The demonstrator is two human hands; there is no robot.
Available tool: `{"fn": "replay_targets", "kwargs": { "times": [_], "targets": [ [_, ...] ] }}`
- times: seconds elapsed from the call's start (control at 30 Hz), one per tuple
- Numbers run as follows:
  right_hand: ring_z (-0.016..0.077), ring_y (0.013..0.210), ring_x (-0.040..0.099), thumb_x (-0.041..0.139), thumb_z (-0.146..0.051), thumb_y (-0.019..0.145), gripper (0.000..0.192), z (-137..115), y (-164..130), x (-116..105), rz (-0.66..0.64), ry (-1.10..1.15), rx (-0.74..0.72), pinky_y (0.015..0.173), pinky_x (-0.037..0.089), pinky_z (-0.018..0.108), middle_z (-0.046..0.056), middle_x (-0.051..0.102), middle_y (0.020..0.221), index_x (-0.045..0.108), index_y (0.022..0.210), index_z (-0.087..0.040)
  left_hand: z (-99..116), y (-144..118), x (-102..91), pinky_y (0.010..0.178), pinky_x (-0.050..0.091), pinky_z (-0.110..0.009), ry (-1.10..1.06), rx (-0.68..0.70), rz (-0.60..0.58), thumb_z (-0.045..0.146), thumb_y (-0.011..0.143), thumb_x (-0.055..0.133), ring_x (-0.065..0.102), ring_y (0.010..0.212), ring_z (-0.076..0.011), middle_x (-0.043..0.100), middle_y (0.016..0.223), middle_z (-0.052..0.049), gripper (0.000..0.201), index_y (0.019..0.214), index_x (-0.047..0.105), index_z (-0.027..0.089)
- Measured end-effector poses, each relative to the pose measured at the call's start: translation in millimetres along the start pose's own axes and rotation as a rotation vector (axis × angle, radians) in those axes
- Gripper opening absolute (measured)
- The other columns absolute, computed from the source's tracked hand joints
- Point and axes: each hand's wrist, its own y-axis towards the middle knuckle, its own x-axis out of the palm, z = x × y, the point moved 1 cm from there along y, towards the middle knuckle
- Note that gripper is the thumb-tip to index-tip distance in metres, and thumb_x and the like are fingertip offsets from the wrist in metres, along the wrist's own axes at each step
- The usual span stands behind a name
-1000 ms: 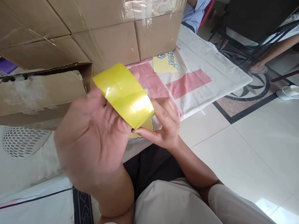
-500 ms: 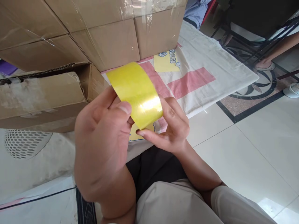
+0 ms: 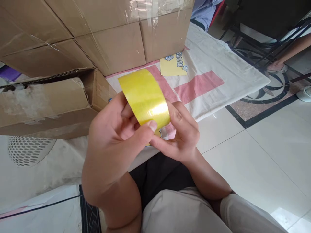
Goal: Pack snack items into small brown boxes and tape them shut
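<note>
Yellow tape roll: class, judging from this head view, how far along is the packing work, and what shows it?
Done: the big cardboard boxes behind already carry clear tape on their seams. In hand: the left hand and right hand both grip the yellow tape roll, the left thumb pressed at its lower edge. Left: the open carton on the left shows a loose, untaped flap; no strip is pulled out yet.
</note>
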Motion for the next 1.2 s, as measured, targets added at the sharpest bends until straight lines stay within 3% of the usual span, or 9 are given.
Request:
{"fn": "replay_targets", "kwargs": {
  "times": [0.27, 0.4, 0.6, 0.7, 1.0, 1.2],
  "targets": [
    [0.0193, 0.084, 0.059, 0.069, -0.033, 0.093, 0.044, -2.7, 6.0, -0.2, 0.045, 0.103, -0.039, 0.075, 0.056, 0.038, 0.005, 0.059, 0.097, 0.059, 0.133, -0.018, -2.0, 1.5, -12.3, 0.092, 0.061, -0.025, 0.052, -0.001, -0.057, 0.01, 0.085, 0.074, 0.066, 0.123, -0.0242, 0.065, 0.141, -0.008, 0.05, 0.133, 0.065, 0.02],
    [0.0195, 0.088, 0.059, 0.071, -0.033, 0.092, 0.049, -3.6, 11.5, -2.4, 0.014, 0.143, -0.053, 0.078, 0.056, 0.039, 0.006, 0.059, 0.101, 0.058, 0.138, -0.019, -5.0, 1.8, -15.2, 0.075, 0.061, -0.026, -0.102, -0.004, -0.063, 0.015, 0.089, 0.072, 0.073, 0.099, -0.0214, 0.074, 0.12, -0.01, 0.036, 0.125, 0.069, 0.017],
    [0.022, 0.1, 0.057, 0.063, -0.033, 0.097, 0.046, 4.5, 10.3, 1.9, -0.016, 0.329, 0.039, 0.091, 0.054, 0.045, 0.007, 0.056, 0.109, 0.055, 0.143, -0.027, -3.5, 3.6, -11.8, 0.07, 0.06, -0.026, -0.245, -0.015, 0.014, 0.012, 0.089, 0.071, 0.072, 0.086, -0.0169, 0.077, 0.102, -0.006, 0.025, 0.113, 0.073, 0.018],
    [0.0235, 0.106, 0.056, 0.061, -0.031, 0.098, 0.048, 10.8, 7.9, 5.6, -0.065, 0.399, 0.074, 0.096, 0.053, 0.047, 0.007, 0.057, 0.115, 0.051, 0.145, -0.03, -5.6, 6.4, -13.5, 0.073, 0.061, -0.028, -0.257, -0.021, 0.053, 0.013, 0.087, 0.073, 0.072, 0.089, -0.0184, 0.077, 0.105, -0.007, 0.028, 0.114, 0.075, 0.019],
    [0.0255, 0.11, 0.054, 0.057, -0.03, 0.099, 0.055, 26.0, 4.3, 6.1, -0.161, 0.404, 0.07, 0.098, 0.053, 0.05, 0.009, 0.057, 0.124, 0.042, 0.152, -0.032, -12.6, 18.7, -15.5, 0.102, 0.059, -0.038, -0.377, -0.152, 0.056, 0.017, 0.086, 0.076, 0.072, 0.111, -0.0242, 0.078, 0.107, -0.007, 0.026, 0.112, 0.077, 0.02],
    [0.0221, 0.103, 0.054, 0.061, -0.022, 0.097, 0.059, 32.5, 5.8, 7.4, -0.134, 0.512, 0.093, 0.093, 0.052, 0.045, 0.007, 0.055, 0.112, 0.045, 0.152, -0.029, -19.8, 25.5, -15.7, 0.105, 0.058, -0.038, -0.41, -0.266, 0.095, 0.022, 0.086, 0.076, 0.069, 0.119, -0.0252, 0.077, 0.112, -0.006, 0.014, 0.1, 0.079, 0.02]
  ]
}}
